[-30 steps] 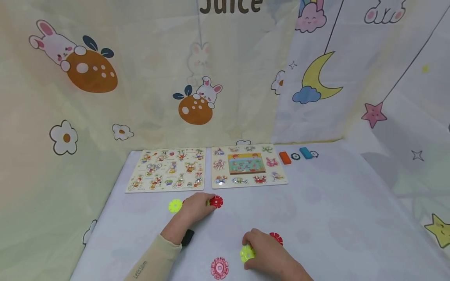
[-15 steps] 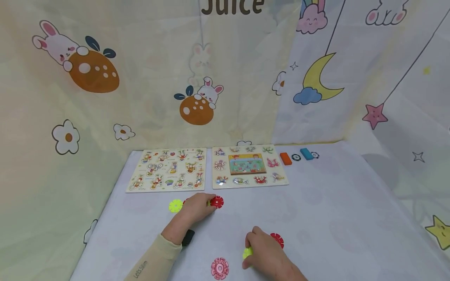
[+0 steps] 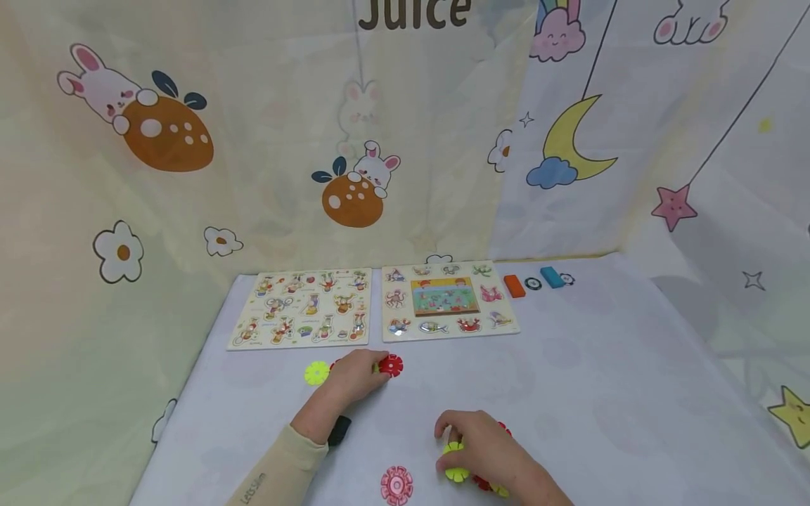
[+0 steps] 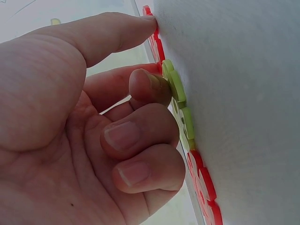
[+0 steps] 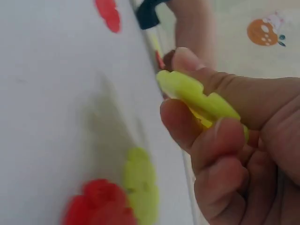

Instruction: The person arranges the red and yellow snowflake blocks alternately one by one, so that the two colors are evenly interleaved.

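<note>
In the head view, my left hand rests over a row of slotted flower discs near the puzzle boards. Its thumb and forefinger pinch the red flower disc at the right end. Yellow-green discs and a further red disc line up beside its curled fingers; the palm hides part of the row from above. At the near side, my right hand holds a yellow flower disc between thumb and fingers, tilted above the cloth. Below it lie a red disc and another yellow disc.
Two wooden picture puzzle boards, the left one and the right one, lie at the back. Beside them are an orange block, a blue block and small wheel shapes. A pinkish flower disc lies at the front.
My right hand has shifted slightly, and its yellow disc shows more fully than half a second ago. Red and yellow discs now show beneath its wrist. The left hand stays put.
</note>
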`<control>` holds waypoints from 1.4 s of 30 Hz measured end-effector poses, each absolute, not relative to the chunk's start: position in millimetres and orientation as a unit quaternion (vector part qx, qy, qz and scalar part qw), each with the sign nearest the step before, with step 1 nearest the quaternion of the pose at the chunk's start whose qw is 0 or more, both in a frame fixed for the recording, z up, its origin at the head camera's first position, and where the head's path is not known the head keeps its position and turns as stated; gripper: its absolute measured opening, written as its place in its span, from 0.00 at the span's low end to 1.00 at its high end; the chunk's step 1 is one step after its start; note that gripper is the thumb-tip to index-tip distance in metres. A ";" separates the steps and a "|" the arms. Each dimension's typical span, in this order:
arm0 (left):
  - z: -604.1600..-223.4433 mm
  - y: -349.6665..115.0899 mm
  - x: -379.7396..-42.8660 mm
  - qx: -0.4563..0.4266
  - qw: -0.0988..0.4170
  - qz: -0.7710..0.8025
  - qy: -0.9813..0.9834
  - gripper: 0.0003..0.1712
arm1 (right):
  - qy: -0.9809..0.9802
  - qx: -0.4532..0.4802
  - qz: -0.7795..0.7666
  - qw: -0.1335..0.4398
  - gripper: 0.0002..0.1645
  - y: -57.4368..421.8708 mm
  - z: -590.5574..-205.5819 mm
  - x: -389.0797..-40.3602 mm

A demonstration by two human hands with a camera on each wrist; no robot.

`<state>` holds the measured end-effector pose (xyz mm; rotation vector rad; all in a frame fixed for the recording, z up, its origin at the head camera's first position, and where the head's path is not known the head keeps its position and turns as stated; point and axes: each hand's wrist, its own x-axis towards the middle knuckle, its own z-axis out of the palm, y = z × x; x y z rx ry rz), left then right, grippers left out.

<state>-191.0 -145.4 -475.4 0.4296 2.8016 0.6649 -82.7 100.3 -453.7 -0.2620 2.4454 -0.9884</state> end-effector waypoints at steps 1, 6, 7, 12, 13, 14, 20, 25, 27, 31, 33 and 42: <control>-475.5 -145.3 -190.9 0.147 0.114 0.226 0.956 0.28 | 0.889 -0.096 -0.379 0.239 0.17 102.2 -451.0 -86.2; -475.7 -145.3 -190.9 0.148 0.109 0.221 0.958 0.28 | 0.869 -0.064 -0.449 0.197 0.19 105.2 -441.0 -112.1; -475.8 -145.3 -191.0 0.148 0.109 0.220 0.958 0.28 | 0.870 -0.055 -0.454 0.183 0.20 104.4 -441.0 -119.0; -477.7 -144.7 -191.8 0.143 0.110 0.218 0.959 0.28 | 0.890 -0.022 -0.440 0.114 0.18 92.8 -448.5 -158.9; -477.9 -144.7 -192.0 0.142 0.111 0.219 0.959 0.28 | 0.893 -0.019 -0.436 0.105 0.17 89.5 -451.5 -166.6; -478.1 -144.5 -192.1 0.140 0.113 0.220 0.959 0.28 | 0.895 -0.019 -0.434 0.098 0.16 86.1 -454.4 -173.6; -478.3 -141.9 -192.1 0.138 0.125 0.224 0.956 0.28 | 0.909 -0.047 -0.405 0.089 0.24 72.2 -473.0 -196.1; -478.1 -142.5 -190.9 0.140 0.119 0.222 0.958 0.28 | 0.926 -0.066 -0.362 0.083 0.31 64.1 -477.9 -195.2; -477.8 -143.9 -190.9 0.140 0.112 0.216 0.960 0.28 | 0.938 -0.073 -0.332 0.066 0.29 60.6 -478.8 -194.7; -477.7 -144.2 -189.4 0.140 0.108 0.215 0.960 0.27 | 0.952 -0.080 -0.290 0.054 0.26 57.7 -480.9 -193.5; -477.4 -144.2 -189.1 0.141 0.108 0.215 0.960 0.28 | 0.952 -0.082 -0.289 0.058 0.26 57.8 -481.9 -194.4; -473.7 -131.8 -191.8 0.157 0.093 0.215 0.960 0.29 | 0.936 -0.084 -0.332 0.081 0.26 64.0 -483.7 -198.1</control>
